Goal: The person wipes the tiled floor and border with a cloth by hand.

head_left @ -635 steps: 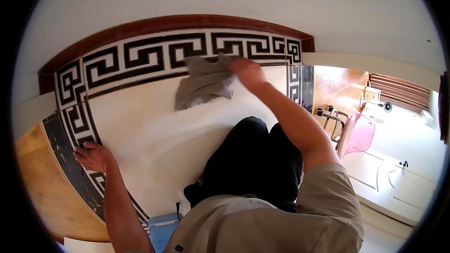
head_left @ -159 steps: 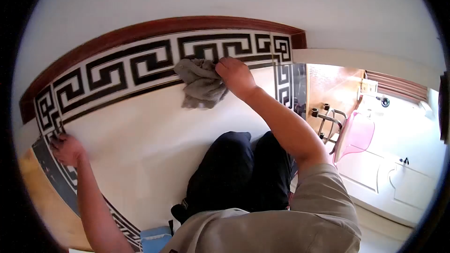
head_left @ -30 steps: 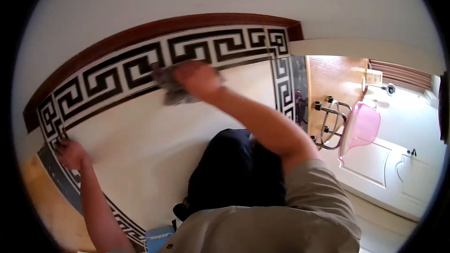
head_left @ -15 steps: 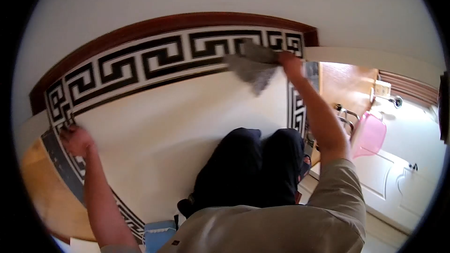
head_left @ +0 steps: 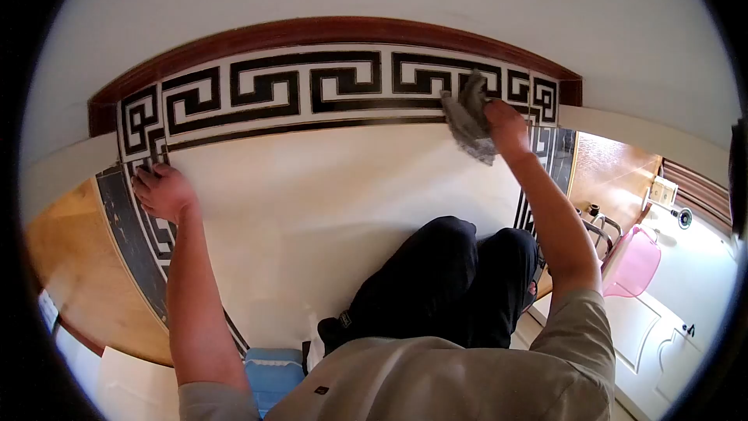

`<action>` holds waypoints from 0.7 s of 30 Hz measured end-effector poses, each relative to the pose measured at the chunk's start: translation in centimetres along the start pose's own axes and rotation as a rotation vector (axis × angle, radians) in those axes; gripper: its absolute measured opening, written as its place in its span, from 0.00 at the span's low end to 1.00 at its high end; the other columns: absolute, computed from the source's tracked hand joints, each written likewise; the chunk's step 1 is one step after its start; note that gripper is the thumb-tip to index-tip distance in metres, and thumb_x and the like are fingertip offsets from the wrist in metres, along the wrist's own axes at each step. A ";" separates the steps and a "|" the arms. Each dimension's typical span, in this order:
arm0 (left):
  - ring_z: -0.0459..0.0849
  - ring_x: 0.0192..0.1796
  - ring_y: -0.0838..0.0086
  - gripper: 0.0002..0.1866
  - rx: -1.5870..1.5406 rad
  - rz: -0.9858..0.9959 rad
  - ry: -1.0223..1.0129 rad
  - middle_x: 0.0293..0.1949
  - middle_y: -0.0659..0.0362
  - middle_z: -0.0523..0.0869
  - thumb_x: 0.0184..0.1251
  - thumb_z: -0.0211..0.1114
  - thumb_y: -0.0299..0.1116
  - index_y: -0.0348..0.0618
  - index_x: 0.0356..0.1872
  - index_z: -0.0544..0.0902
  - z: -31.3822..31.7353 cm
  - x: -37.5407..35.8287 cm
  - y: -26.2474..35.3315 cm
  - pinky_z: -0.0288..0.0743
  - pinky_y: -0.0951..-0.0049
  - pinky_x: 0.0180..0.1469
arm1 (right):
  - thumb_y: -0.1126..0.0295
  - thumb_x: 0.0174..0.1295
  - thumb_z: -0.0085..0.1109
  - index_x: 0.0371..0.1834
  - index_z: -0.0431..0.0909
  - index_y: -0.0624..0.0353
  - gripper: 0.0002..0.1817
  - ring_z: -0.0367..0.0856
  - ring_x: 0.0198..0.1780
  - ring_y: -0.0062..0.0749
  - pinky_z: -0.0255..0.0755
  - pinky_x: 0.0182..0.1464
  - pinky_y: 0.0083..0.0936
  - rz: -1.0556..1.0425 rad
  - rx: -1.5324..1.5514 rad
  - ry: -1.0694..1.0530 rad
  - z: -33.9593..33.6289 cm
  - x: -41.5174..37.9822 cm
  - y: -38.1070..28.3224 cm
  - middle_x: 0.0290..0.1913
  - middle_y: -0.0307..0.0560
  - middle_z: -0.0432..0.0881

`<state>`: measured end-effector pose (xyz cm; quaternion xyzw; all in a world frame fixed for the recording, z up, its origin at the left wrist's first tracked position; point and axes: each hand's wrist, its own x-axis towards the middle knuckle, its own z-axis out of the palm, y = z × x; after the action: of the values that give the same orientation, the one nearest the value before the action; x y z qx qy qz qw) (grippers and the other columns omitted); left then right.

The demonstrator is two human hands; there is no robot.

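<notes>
My right hand grips a grey cloth, bunched and hanging in folds, at the right part of the black-and-white key-pattern border. Its upper edge overlaps the pattern, and its lower edge lies over the plain cream surface. On the far left, my left hand rests with fingers stretched out on the border's side strip, just below the corner. Nothing shows in that hand. A dark red wooden trim runs along the top of the border.
My dark-trousered knees are bent over the cream surface. A blue padded item lies at the lower left. Wooden panels stand on the left. To the right are a pink plastic basin, metal tubing and a white door.
The view has shifted, so the border appears farther right. The cloth was spread wider and is now more bunched. My left hand's fingers have stretched out on the side strip.
</notes>
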<state>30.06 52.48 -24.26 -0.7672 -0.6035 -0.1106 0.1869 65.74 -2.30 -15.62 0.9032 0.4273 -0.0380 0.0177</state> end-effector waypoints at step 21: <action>0.67 0.72 0.64 0.31 -0.020 -0.051 -0.165 0.71 0.58 0.70 0.74 0.40 0.57 0.55 0.71 0.70 3.5 1.4 -2.3 0.58 0.53 0.72 | 0.71 0.53 0.57 0.32 0.80 0.55 0.05 0.82 0.47 0.40 0.79 0.46 0.33 -0.378 0.414 -0.116 -1.1 6.8 -27.3 0.39 0.44 0.81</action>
<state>27.97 55.67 -26.55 -0.7600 -0.6350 -0.0580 0.1260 49.05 20.34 -15.11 0.7880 0.5696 -0.1788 -0.1501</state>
